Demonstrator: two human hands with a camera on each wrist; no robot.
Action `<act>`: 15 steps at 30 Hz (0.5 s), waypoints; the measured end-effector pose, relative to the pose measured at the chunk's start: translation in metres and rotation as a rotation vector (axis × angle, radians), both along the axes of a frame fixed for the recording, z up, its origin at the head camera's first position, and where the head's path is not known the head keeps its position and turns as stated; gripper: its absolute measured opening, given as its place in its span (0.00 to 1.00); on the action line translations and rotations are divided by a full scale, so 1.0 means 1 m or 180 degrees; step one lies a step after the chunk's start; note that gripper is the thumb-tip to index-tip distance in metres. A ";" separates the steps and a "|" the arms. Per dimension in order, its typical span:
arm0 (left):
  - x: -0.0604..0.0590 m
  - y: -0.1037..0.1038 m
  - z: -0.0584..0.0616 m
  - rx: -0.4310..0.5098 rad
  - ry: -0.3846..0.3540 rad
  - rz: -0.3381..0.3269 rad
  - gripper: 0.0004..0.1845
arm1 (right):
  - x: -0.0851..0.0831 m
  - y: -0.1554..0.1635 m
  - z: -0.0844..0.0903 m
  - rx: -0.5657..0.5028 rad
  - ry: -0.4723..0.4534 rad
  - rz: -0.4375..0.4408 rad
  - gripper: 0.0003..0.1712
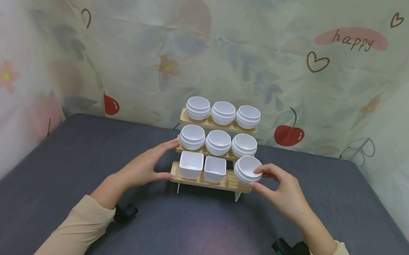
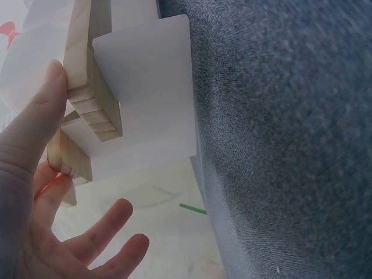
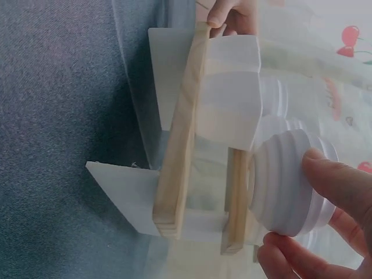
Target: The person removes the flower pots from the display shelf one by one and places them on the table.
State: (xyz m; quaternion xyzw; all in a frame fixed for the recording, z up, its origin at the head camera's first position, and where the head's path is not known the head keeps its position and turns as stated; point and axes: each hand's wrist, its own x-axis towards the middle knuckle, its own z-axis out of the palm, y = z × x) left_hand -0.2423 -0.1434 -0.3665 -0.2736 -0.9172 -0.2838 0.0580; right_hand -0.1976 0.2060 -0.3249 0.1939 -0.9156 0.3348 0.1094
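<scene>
A three-tier wooden stand (image 1: 212, 184) with white side panels (image 2: 151, 99) bears small white pots. My left hand (image 1: 149, 164) grips its left end, thumb against the front plank (image 2: 87, 75) and fingers at the plank behind. My right hand (image 1: 286, 191) pinches a round white ribbed pot (image 1: 247, 169) by its side. That pot is tilted, and the right wrist view shows it apart from the front plank's right end. Two square white pots (image 1: 191, 165) (image 1: 215, 169) stand on the front tier, to the left of the held pot.
Three round white pots (image 1: 218, 143) stand on the middle tier and three more (image 1: 223, 113) on the top one. A dark grey cloth (image 1: 107, 144) covers the table. Behind it hangs a printed curtain (image 1: 218, 59), with more curtain along both sides.
</scene>
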 end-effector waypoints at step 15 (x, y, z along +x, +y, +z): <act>0.000 0.000 0.000 0.0047 0.0030 -0.0028 0.48 | 0.011 -0.010 0.010 -0.0025 0.0192 0.0232 0.16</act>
